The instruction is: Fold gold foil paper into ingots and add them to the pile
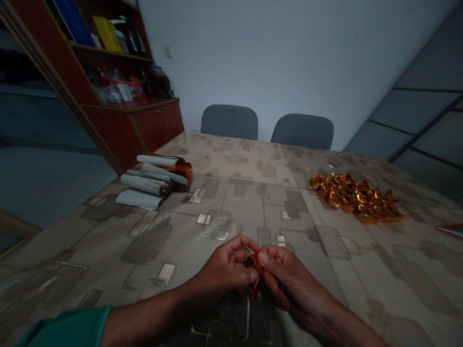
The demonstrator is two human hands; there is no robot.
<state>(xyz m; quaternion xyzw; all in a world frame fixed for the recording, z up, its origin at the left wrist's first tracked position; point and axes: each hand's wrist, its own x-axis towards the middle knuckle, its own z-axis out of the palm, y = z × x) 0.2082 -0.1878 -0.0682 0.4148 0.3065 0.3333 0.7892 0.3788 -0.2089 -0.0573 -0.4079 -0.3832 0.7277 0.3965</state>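
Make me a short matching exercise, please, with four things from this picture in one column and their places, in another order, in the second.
Things
1. Single orange-gold foil piece
2. Curled grey-backed sheets
3. Cluster of folded gold foil pieces
4. Grey chairs

Places
A. Behind the far edge of the table
B. In the fingers of the left hand and right hand
C. On the table, toward the right
D. On the table, toward the left

Right pairs: 1-B, 2-D, 3-C, 4-A
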